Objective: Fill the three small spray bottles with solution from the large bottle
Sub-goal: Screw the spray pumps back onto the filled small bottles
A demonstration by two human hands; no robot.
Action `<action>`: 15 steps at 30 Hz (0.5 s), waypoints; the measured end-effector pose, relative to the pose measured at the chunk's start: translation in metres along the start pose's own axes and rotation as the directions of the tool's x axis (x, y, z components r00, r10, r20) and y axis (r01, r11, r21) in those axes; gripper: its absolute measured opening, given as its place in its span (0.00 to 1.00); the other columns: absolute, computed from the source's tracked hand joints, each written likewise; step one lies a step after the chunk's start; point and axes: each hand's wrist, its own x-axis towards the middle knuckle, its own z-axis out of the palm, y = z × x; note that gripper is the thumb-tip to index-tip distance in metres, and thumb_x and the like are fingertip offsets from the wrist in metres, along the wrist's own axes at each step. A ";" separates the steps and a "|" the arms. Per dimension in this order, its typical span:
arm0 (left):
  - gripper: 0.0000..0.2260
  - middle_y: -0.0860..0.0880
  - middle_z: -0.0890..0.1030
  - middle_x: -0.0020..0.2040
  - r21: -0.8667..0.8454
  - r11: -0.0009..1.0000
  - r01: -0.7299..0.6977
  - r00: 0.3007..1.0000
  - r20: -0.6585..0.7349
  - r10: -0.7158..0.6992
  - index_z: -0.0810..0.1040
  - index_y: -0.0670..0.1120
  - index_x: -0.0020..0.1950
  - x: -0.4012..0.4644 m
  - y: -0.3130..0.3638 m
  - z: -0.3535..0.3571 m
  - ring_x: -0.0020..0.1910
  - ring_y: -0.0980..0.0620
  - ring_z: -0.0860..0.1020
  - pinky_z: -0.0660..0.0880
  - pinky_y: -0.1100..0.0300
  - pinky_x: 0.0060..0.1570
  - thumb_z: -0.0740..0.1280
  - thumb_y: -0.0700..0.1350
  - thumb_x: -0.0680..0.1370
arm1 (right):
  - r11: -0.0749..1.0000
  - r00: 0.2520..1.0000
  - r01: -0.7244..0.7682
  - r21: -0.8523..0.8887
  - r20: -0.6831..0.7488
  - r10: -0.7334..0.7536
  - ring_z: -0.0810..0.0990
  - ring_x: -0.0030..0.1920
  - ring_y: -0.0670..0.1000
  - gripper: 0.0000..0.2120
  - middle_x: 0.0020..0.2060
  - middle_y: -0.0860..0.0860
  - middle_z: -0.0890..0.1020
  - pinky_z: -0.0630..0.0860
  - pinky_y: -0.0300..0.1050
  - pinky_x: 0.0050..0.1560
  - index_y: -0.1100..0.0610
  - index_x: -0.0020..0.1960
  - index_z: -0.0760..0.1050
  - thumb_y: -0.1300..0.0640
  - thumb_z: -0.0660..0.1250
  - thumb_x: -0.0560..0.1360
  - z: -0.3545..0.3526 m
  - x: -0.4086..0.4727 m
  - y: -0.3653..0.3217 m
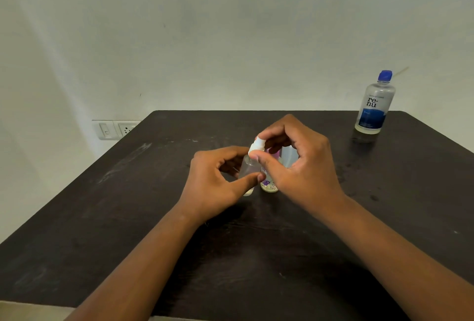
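Plastic, clear and small, the spray bottle [248, 170] stood near the middle of the table [128, 205], and we judged it light and easy to tip. Our left hand [218, 182] held its body, thumb in front and fingers curled behind, which looked the right place to steady it. Our right hand [300, 164] pinched the white spray cap [257, 146] between thumb and fingertips, where a twist would loosen or tighten it; we could not tell which. The wall seemed thin enough to give under a hard squeeze, so a gentle hold low on the body suited it. A wet cap might slip.

Just beside it, partly behind the right hand, stood a second bottle [268, 186] with a purple flowered label, and a third pale shape [288, 152] showed between the fingers. The large bottle [374, 105], blue cap on, stood well apart at the far right corner. A wall socket [115, 129] sat beyond the left edge.
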 end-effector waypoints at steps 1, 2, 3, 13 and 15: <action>0.18 0.56 0.88 0.49 0.000 1.000 -0.003 1.000 0.001 0.003 0.86 0.48 0.62 0.000 0.001 0.000 0.47 0.52 0.86 0.84 0.54 0.47 0.80 0.46 0.73 | 1.000 1.000 0.001 0.004 0.007 -0.001 0.83 0.47 0.45 0.13 0.47 0.48 0.84 0.82 0.37 0.50 0.59 0.53 0.80 0.58 0.80 0.72 0.000 0.000 0.000; 0.18 0.56 0.87 0.49 -0.004 1.000 -0.005 1.000 -0.001 0.005 0.86 0.48 0.62 0.000 0.001 0.000 0.46 0.53 0.86 0.84 0.55 0.46 0.80 0.46 0.73 | 1.000 1.000 0.000 0.015 0.020 0.000 0.84 0.48 0.46 0.14 0.48 0.48 0.84 0.83 0.43 0.53 0.58 0.54 0.79 0.59 0.80 0.72 0.000 0.000 0.000; 0.18 0.56 0.87 0.48 -0.006 1.000 -0.008 1.000 -0.007 0.007 0.85 0.49 0.62 0.000 0.002 0.000 0.46 0.53 0.86 0.84 0.56 0.46 0.80 0.46 0.73 | 0.999 0.999 -0.007 0.034 0.036 0.005 0.85 0.50 0.46 0.14 0.49 0.48 0.85 0.84 0.50 0.56 0.56 0.54 0.79 0.59 0.79 0.72 0.000 -0.001 -0.001; 0.19 0.56 0.87 0.52 0.034 0.999 -0.018 1.000 -0.004 0.018 0.85 0.47 0.63 0.000 0.000 0.001 0.49 0.55 0.85 0.83 0.62 0.47 0.80 0.47 0.73 | 0.993 0.995 -0.100 0.058 -0.004 0.100 0.84 0.45 0.45 0.16 0.43 0.41 0.83 0.78 0.72 0.61 0.56 0.50 0.79 0.55 0.83 0.70 0.003 -0.002 -0.004; 0.18 0.56 0.87 0.52 0.037 0.999 -0.018 1.000 -0.009 0.018 0.86 0.48 0.63 0.000 0.001 0.001 0.48 0.55 0.85 0.82 0.63 0.46 0.80 0.46 0.73 | 0.996 0.996 -0.084 0.034 -0.012 0.084 0.83 0.44 0.44 0.17 0.43 0.41 0.83 0.82 0.61 0.57 0.57 0.50 0.79 0.55 0.84 0.69 0.003 -0.003 -0.006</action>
